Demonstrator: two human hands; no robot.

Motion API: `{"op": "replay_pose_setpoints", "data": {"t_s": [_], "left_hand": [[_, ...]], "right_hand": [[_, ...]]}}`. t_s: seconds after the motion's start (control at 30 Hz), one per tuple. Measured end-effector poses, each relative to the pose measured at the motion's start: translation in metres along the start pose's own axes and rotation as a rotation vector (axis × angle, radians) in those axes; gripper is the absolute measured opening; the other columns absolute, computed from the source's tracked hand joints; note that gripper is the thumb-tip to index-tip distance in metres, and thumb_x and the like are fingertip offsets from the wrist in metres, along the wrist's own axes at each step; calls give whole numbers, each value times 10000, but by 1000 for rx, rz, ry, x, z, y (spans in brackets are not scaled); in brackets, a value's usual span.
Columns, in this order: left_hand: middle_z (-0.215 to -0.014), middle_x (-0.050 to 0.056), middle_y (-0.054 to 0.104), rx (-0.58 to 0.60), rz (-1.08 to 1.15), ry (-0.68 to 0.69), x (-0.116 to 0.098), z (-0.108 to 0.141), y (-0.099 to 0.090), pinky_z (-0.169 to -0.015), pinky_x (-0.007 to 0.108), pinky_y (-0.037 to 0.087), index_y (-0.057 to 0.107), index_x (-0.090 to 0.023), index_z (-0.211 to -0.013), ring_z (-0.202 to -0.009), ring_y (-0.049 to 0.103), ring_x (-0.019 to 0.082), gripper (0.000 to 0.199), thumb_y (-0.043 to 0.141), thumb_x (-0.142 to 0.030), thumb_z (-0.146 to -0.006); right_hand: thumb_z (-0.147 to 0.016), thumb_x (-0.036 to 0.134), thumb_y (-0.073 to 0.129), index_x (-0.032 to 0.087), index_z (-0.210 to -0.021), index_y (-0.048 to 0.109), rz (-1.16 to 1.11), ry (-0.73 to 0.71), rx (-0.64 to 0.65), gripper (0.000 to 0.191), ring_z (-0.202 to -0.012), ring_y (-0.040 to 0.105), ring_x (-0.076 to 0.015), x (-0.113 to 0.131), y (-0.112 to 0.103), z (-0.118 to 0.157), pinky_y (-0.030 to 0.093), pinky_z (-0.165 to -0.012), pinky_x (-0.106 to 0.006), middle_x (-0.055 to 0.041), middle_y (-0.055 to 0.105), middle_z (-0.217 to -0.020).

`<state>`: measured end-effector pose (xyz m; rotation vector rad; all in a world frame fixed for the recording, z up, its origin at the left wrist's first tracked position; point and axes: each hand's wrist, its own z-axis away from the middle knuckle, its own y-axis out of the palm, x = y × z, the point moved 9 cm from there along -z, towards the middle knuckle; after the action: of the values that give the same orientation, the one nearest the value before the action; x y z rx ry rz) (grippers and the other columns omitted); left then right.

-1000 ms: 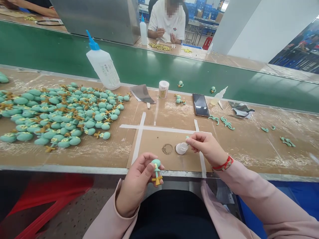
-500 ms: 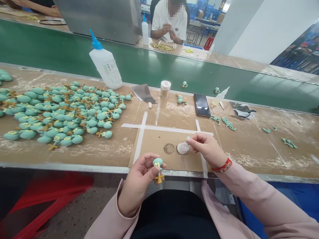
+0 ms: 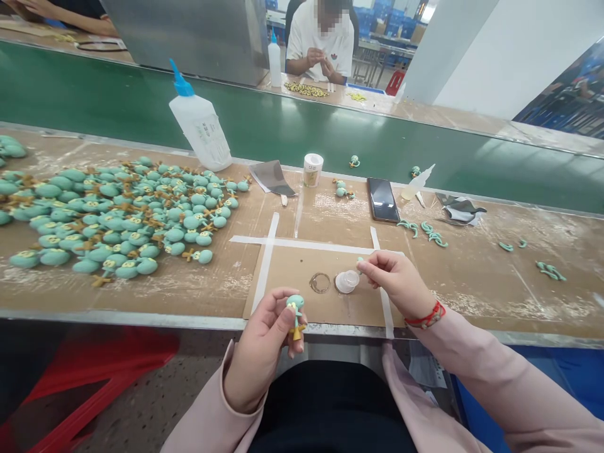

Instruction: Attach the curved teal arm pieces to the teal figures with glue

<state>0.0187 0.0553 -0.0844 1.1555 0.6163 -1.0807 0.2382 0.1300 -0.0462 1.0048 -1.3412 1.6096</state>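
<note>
A teal figure with a round head and yellow-brown base [image 3: 295, 314] is held upright between the thumb and fingers of my left hand [image 3: 268, 333], at the table's front edge. My right hand [image 3: 394, 280] pinches a small teal piece [image 3: 360, 263] just above and right of a small clear cup [image 3: 348, 281]. Left of the cup lies a ring-shaped mark [image 3: 319, 282] on the taped cardboard [image 3: 287, 264]. Many similar figures [image 3: 127, 220] are heaped on the left. Curved teal pieces [image 3: 433, 234] rest to the right, beyond my right hand.
A large glue bottle [image 3: 201, 129] stands behind the heap. Farther back are a white tub [image 3: 313, 171], a phone [image 3: 382, 199] and a small dropper bottle [image 3: 418, 184]. Two figures sit on the green belt [image 3: 292, 138]. Across it, a person [image 3: 321, 44] works with both hands.
The held figure has turned in my left hand and now faces more sideways. My right hand has moved slightly right, away from the cup. The figures on the belt have shifted slightly right.
</note>
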Motion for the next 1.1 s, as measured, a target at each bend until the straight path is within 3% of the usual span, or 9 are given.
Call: {"op": "replay_pose_setpoints", "data": {"t_s": [0.1,0.27,0.5,0.87,1.1], "left_hand": [[-723,-23,634,5,-3,12,0,-1,0,-441,191,411,571,-223,-1047,-465,567,82,351,712,-441,-811],[-767,-11,658,28,-34,41,2,-3,-1,-493,205,443,564,-233,-1096,-515,585,89,324,700,-371,-837],[-799,-6,666,55,-50,51,2,-2,1,-521,211,446,574,-246,-1109,-539,578,87,277,669,-340,-866],[-800,22,668,9,-32,73,-3,0,1,-521,234,413,593,-232,-1091,-559,539,109,268,653,-372,-870],[-824,39,690,50,-73,95,-3,0,0,-521,213,411,601,-234,-1084,-676,565,135,259,677,-338,-859]], "right_hand": [[-878,463,588,187,-719,571,102,-94,3,319,-572,483,-131,8,-4,3,385,-578,-272,17,522,-594],[-959,309,453,196,-768,534,453,-288,85,236,-642,475,-147,27,-2,13,363,-630,-286,1,522,-682],[-985,258,403,206,-775,470,708,-340,193,226,-715,507,-176,32,6,20,366,-657,-294,-33,561,-764],[-988,263,402,213,-769,456,772,-344,209,231,-714,516,-183,34,9,20,368,-653,-300,-37,570,-765],[-986,266,407,211,-773,460,774,-331,222,226,-714,515,-184,34,11,20,364,-654,-301,-33,566,-758]]}}
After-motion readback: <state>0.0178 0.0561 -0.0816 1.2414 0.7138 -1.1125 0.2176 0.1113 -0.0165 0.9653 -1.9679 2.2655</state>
